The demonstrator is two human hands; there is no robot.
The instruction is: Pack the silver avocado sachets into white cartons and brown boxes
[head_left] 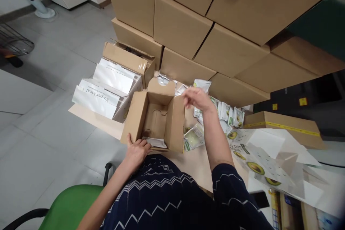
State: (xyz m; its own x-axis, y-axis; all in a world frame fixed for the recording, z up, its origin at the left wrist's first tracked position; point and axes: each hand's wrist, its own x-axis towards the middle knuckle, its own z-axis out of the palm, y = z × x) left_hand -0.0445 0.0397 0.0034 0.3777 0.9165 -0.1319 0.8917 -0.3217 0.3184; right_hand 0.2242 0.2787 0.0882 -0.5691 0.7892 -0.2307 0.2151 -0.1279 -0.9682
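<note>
An open cardboard box (157, 116) stands on the table in front of me, its flaps spread. A white packet (155, 142) lies inside it along the near wall. My left hand (137, 150) rests on the box's near left corner, thumb on the left flap and fingers over the near edge by the packet. Above the right flap and just past it is my right hand (196, 99), its fingers curled; whether it holds anything is hidden. Beneath and right of that hand are avocado-print pouches, among them a green and white pouch (194, 136) close to the box.
White "Su-per Meal" boxes (98, 99) stand at the left, near an opened brown carton (125, 57). Stacked cartons (180, 25) form a wall behind. Printed sheets (261, 154) and a phone (260, 199) lie right. A green chair (71, 206) is at lower left.
</note>
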